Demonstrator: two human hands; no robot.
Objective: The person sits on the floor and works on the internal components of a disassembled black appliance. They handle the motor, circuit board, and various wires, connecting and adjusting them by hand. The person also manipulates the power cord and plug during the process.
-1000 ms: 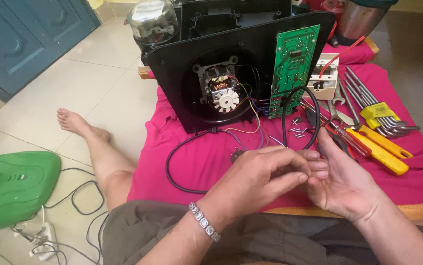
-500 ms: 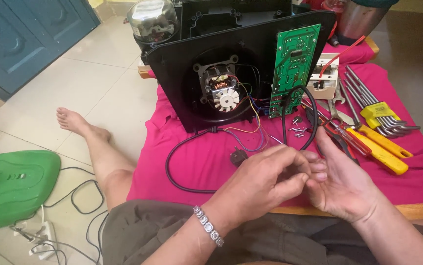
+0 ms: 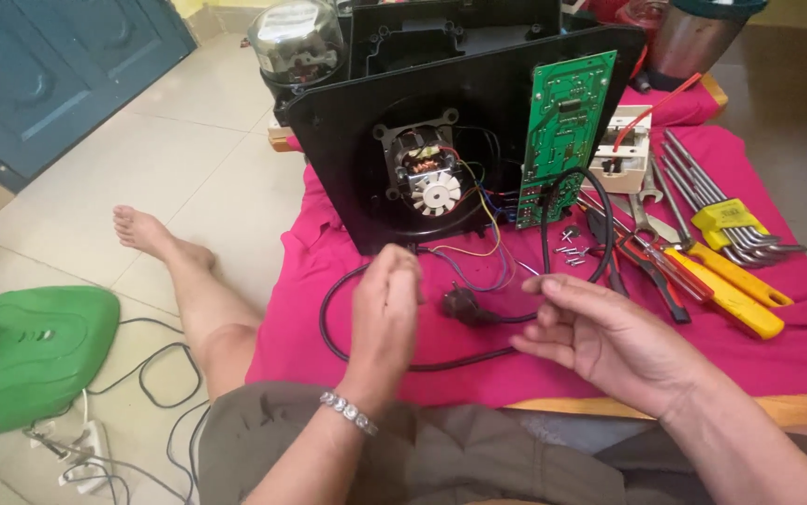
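Bare left hand [image 3: 386,313], fingers curled loosely, grasp not discernible; bracelet [image 3: 348,411] at wrist. Right hand [image 3: 609,337] half open, palm up, holding nothing. Between them: black plug [image 3: 459,304] on pink cloth [image 3: 796,346]. Beyond: black appliance housing [image 3: 347,150], exposed motor [image 3: 425,178], green circuit board [image 3: 562,136]. Right: yellow-handled screwdrivers [image 3: 735,290].

Holding left hand [image 3: 386,304] raised, fingers curled shut; right hand [image 3: 609,339] hovering apart from it, palm up, fingers loosely bent.
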